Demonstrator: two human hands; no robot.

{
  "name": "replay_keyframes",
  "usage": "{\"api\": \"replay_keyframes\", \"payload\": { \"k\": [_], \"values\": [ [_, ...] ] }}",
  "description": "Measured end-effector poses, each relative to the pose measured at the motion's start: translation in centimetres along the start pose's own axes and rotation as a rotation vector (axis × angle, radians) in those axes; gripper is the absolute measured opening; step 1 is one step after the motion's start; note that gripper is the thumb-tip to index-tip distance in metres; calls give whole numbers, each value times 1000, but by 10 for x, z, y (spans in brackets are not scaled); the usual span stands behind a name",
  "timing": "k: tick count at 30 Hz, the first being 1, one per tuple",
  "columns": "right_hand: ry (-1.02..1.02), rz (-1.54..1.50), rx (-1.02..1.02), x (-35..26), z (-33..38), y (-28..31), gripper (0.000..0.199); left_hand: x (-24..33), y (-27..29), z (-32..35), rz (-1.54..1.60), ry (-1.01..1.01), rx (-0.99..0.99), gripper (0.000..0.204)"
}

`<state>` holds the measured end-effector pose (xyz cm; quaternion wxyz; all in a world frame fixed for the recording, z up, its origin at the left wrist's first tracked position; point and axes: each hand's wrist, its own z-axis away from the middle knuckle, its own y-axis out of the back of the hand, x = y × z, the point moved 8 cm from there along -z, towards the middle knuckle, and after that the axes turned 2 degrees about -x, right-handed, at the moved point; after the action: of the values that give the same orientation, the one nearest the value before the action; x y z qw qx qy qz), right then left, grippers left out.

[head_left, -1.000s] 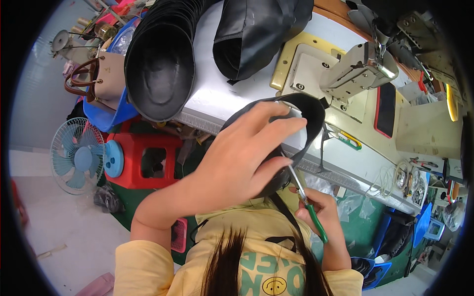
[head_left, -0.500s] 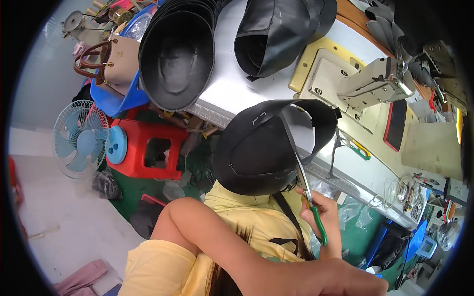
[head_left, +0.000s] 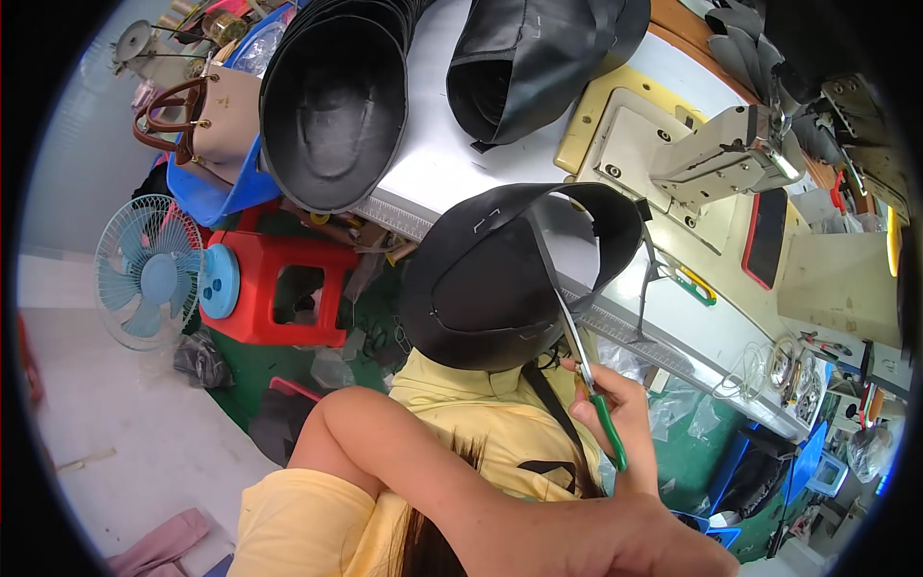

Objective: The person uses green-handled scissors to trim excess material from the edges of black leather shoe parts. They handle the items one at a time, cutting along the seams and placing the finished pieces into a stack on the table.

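My right hand point(head_left: 615, 409) is closed on a pair of scissors point(head_left: 606, 431) with green handles, the blades pointing up and away. They lie over the edge of a black leather-like bucket-shaped piece point(head_left: 490, 293), which rests at the table edge in front of my body. The piece has an open rim with staple-like marks, and a thin black strip point(head_left: 644, 279) hangs from its right side. My left arm bends at the elbow and crosses in front of me. Close to the camera, my left hand point(head_left: 625, 543) is large at the lower edge, its fingers hidden or cut off.
Nested black pieces point(head_left: 332, 115) and another black shell point(head_left: 524, 82) stand on the white table. A sewing machine point(head_left: 716, 163) is at the right, a green-and-yellow cutter point(head_left: 697, 287) near it. A red stool point(head_left: 274, 288), blue fan point(head_left: 154, 274) and handbag point(head_left: 226, 120) are at the left.
The whole view has shifted slightly, so the piece, scissors and table sit a little further left and higher. The left hand at the lower edge looks slightly more bent. The right hand keeps its hold.
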<state>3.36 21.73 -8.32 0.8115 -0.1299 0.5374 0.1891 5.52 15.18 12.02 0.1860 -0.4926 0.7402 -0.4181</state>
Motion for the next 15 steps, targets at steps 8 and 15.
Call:
{"api": "replay_keyframes", "payload": {
  "k": [8, 15],
  "values": [
    [-4, -1, -11, -1, 0, -2, 48, 8, -7, -2, -77, -2, -119, 4],
    [17, -82, -17, 1, 3, 4, 43, 139, 67, 32, -1923, 91, 585, 8]
  ]
}}
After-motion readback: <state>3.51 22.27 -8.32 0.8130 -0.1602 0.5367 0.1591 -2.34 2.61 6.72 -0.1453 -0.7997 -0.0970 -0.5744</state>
